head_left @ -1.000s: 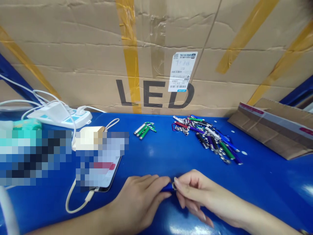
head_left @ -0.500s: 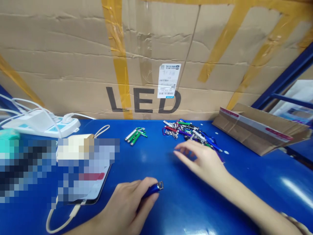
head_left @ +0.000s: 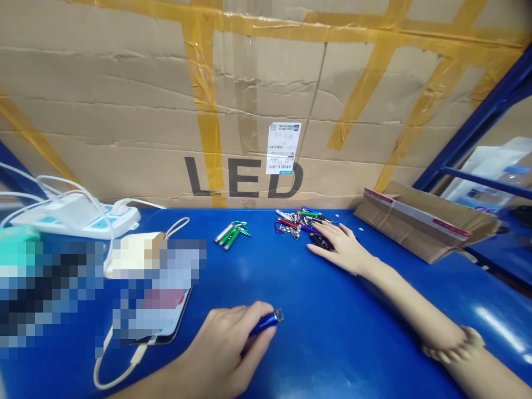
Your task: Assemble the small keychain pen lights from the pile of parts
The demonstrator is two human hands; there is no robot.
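Note:
My left hand, low in the middle of the head view, is closed around a small blue metal tube, like a keychain flashlight. Its silver loop end sticks out past thumb and forefinger; the rest is hidden in my palm. My right hand lies with fingers apart over the near right side of a heap of keychain flashlights in red, blue, green, silver and black. It covers part of that heap. To the left lies a small group of green and silver keychain flashlights with carabiner clips.
A large cardboard box marked LED stands behind the blue tabletop. An open cardboard tray is at the right. On the left are a white power strip, a cream block and a phone with its cable.
My right hand has moved forward onto the heap, its fingers spreading over the flashlights. The left hand keeps its hold on the blue one. The view has tilted up slightly.

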